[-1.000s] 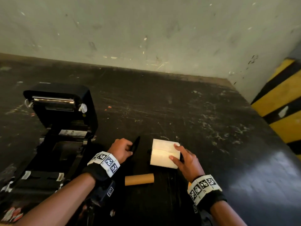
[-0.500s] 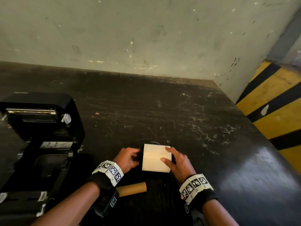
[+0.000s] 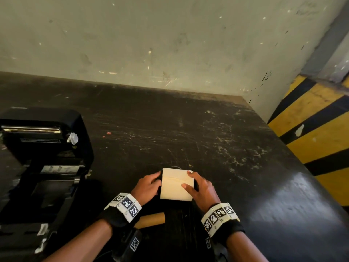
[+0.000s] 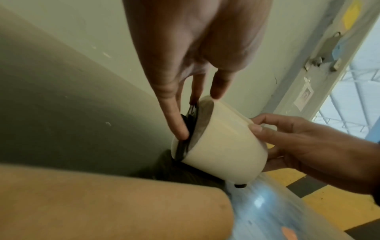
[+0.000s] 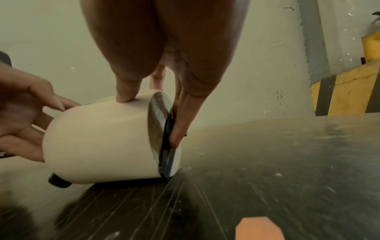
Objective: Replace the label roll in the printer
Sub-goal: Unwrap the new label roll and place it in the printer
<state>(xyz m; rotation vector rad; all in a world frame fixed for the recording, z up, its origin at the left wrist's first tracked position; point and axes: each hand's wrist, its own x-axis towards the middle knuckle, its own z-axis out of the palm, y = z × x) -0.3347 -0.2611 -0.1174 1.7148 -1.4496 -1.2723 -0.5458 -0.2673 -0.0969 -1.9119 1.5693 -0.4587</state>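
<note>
On the scratched dark table point(image 3: 226, 148), right of the open printer point(image 3: 47, 148), your left hand point(image 3: 147, 188) and right hand point(image 3: 202, 190) clamp the cream label roll point(image 3: 176, 186) by its ends, fingers pressed on its black flanges point(image 5: 166, 146).

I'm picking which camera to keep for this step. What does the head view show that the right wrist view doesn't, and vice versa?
Only the head view: the open printer at the left and the brown cardboard core near the left wrist. Only the right wrist view: the black disc against the right end of the label roll, with fingers flat on it. Both: the label roll on the dark table, with the left hand and right hand holding its two ends.
</note>
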